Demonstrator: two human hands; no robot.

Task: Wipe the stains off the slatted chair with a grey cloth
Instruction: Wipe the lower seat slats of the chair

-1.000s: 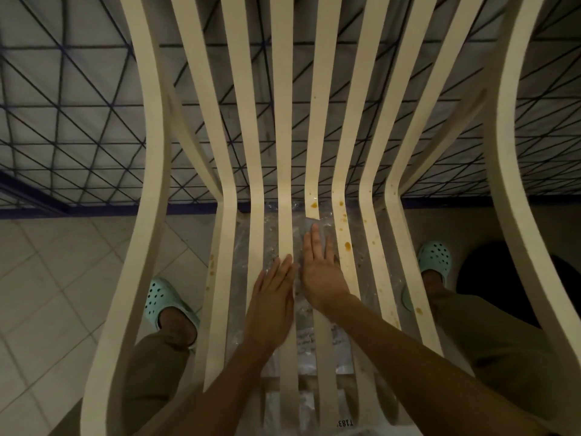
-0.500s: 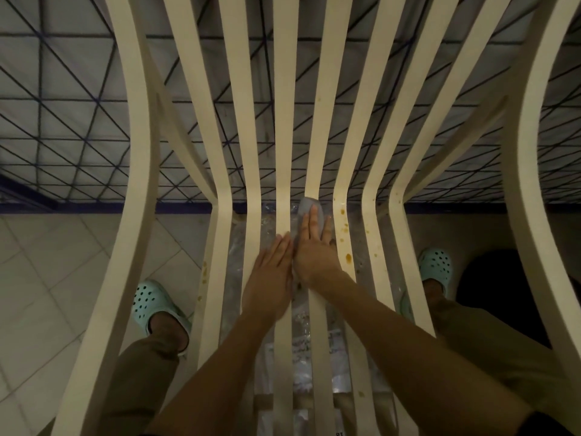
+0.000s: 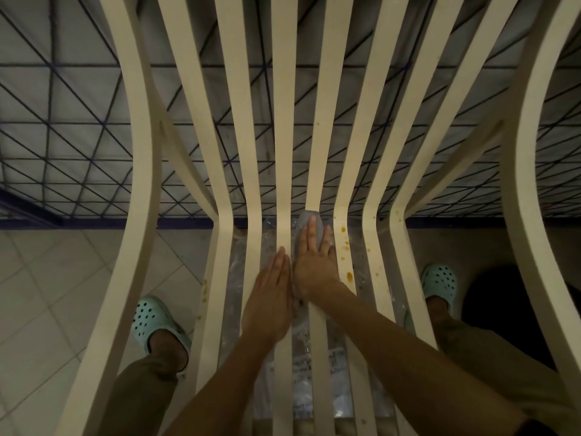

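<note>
The cream slatted chair (image 3: 284, 171) fills the view, its slats bending from seat to backrest. Orange stains (image 3: 343, 229) dot the slat right of centre, and more stains (image 3: 205, 286) mark a slat on the left. My right hand (image 3: 312, 262) lies flat on the grey cloth (image 3: 306, 220), pressing it on a centre slat at the bend. Only the cloth's far end shows past my fingertips. My left hand (image 3: 271, 300) rests flat on the neighbouring slat, fingers together, holding nothing.
Clear plastic sheeting (image 3: 301, 366) lies on the floor under the seat. My feet in mint clogs (image 3: 155, 322) (image 3: 440, 280) stand either side of the chair. A tiled wall with dark lines (image 3: 78, 136) rises behind. Chair armrests (image 3: 138, 184) (image 3: 531, 190) flank the seat.
My right hand has slid the cloth forward along the centre slat up to the bend, over the stain there. My left hand has followed a little way forward.
</note>
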